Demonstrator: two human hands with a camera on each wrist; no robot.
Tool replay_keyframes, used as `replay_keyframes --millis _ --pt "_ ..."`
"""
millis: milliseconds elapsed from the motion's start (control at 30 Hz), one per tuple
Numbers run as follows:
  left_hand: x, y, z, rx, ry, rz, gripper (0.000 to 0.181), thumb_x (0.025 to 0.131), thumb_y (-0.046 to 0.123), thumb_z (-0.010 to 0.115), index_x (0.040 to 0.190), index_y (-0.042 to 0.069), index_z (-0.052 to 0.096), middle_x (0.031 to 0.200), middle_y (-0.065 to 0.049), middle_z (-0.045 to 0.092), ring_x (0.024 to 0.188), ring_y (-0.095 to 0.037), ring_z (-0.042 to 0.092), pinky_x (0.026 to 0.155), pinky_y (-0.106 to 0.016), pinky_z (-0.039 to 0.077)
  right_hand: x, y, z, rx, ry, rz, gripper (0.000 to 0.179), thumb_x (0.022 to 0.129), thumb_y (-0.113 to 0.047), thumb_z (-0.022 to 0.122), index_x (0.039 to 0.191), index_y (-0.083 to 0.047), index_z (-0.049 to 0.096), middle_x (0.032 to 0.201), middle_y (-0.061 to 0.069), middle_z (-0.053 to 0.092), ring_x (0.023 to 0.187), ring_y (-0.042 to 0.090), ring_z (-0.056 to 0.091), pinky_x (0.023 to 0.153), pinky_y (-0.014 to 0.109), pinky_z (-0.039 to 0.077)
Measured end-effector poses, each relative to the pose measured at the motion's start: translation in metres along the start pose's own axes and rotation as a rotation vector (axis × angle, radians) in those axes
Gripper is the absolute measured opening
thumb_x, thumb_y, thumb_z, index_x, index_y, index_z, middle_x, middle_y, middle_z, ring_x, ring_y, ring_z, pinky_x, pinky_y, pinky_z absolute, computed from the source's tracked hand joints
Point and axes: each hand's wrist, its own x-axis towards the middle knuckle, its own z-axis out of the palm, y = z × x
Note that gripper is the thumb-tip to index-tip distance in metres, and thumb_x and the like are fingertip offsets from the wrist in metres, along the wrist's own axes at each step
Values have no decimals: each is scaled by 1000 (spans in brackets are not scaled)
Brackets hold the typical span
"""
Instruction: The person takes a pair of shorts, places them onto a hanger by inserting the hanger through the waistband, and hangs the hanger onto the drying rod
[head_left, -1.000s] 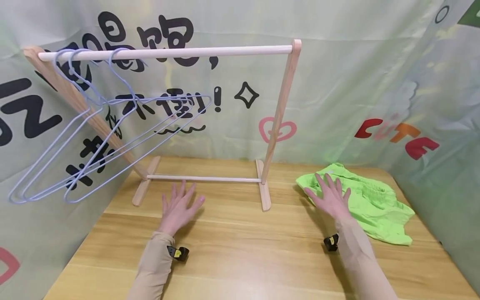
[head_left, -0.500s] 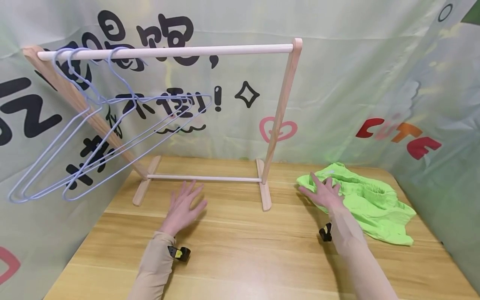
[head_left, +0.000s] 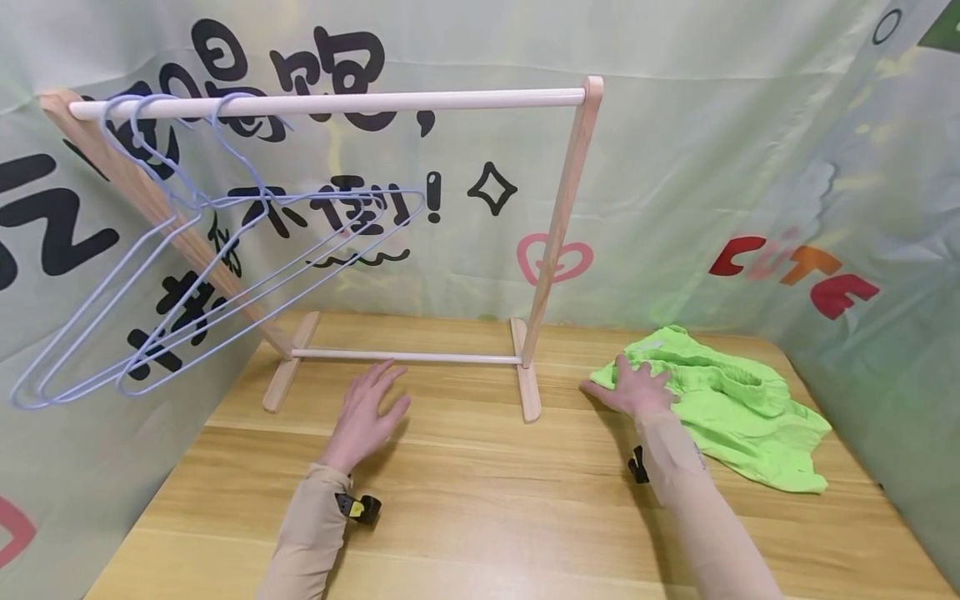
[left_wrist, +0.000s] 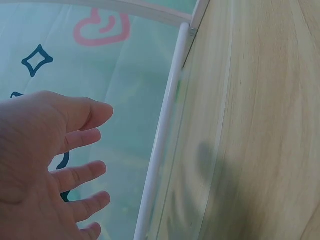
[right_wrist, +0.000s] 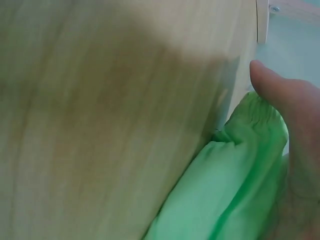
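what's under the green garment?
Wooden table shows along the near edge of the green garment. Whatever lies beneath the rest is covered and can't be seen. The right hand is over one end, hiding part of the garment itself.

On the right of the cloth backdrop point(head_left: 675, 167), the word "CUTE" point(head_left: 808, 262) stood in red, pink and orange letters. Farther left on the same cloth ran black Chinese characters, the lower row appearing to end in "不倒!" point(head_left: 347, 204) and the upper row point(head_left: 348, 71), partly covered by the rail point(head_left: 480, 100), closing with a comma. On the green garment point(head_left: 750, 408), a small pale tag point(head_left: 649, 345) carried lettering, if any, too small to read.
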Motion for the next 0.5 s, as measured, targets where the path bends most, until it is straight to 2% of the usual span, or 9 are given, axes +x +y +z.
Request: replay_keyframes --millis 67,167,267,333,400,500 --pt "0 0 0 1 0 0 48 96 19 65 141 4 54 155 -22 43 144 -48 38 121 -70 18 -2 -1 0 -30 8 -19 100 89 -75 49 151 2 32 147 48 30 131 77 22 96 85 35" --pt "-1 1 0 2 -4 1 48 96 19 65 141 4 54 155 -22 43 144 -48 38 121 -70 18 -5 -1 1 -59 23 -52 80 97 -62 46 139 7 49 138 46 44 122 73 37 90 78 46" --pt "0 0 1 0 -10 -2 48 97 20 65 141 4 54 156 -22 43 144 -47 37 122 -69 17 -10 0 0 -62 41 -95 58 100 -46 45 111 8 63 122 42 58 108 66 51 80 70 52" --pt "0 0 1 -2 -13 -3 48 97 19 65 141 4 54 156 -22 43 144 -47 37 122 -68 16 -14 1 1 -67 56 -129 50 99 -44 49 84 3 63 100 34 65 94 55 58 75 63 54" --pt "0 0 1 -2 -14 -4 48 97 19 65 141 4 54 156 -22 43 144 -46 37 122 -68 17 -19 2 1 -63 74 -175 49 95 -46 58 66 -7 53 77 21 62 78 42 60 68 53 54" --pt "0 0 0 -3 -19 -9 48 97 20 65 141 5 54 156 -21 43 145 -46 37 122 -68 16 -26 4 1 -37 114 -240 47 90 -43 69 63 -10 48 64 8 54 66 29 56 63 46 51"
